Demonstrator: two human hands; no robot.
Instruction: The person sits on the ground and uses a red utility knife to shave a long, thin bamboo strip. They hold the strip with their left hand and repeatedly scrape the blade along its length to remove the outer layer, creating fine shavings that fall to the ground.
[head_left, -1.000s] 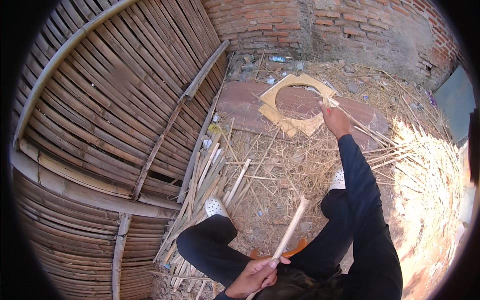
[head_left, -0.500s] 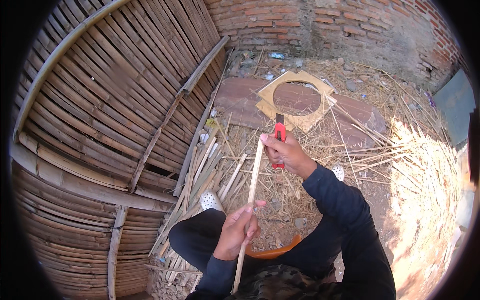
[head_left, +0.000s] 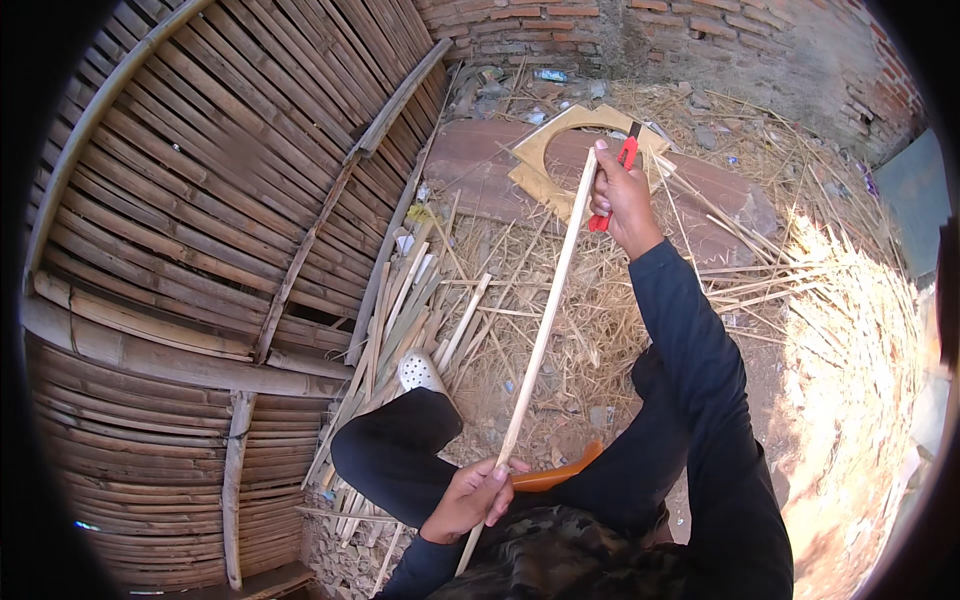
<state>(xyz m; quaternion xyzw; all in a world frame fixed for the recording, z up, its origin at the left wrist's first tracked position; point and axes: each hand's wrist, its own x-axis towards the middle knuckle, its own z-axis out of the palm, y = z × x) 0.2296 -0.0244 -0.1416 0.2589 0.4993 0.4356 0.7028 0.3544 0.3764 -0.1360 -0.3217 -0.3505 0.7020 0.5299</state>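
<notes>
The pale strip [head_left: 543, 335] stretches between the two grips, its far end at the thumb of the right grip [head_left: 624, 200] and its near end running past the left grip [head_left: 472, 497] toward the body. Compared with half a second ago, the far end stands farther out ahead, and more of the strip shows between the grips. It seems to have slid forward through the left grip, though the left fingers are clamped around it now

The right grip is closed on a red cutter [head_left: 628, 153] as well, which sticks out beyond the knuckles and below the palm. Its dark blade leans ahead and to the right, where a moment earlier it points more nearly straight ahead. Since the blade stands apart from the strip, this looks like handling of the length rather than cutting at this instant

Just beyond the right grip lies a pale board [head_left: 537, 185] with a round hole, resting on a brown slab [head_left: 470, 160]. Loose straw [head_left: 620, 285] covers the ground below and around that grip. Ahead and to the left of the left grip are a white clog [head_left: 418, 370] and a heap of split strips [head_left: 400, 320]; an orange piece [head_left: 555, 475] sits just to its right. A slatted bamboo wall [head_left: 200, 200] rises farther left
</notes>
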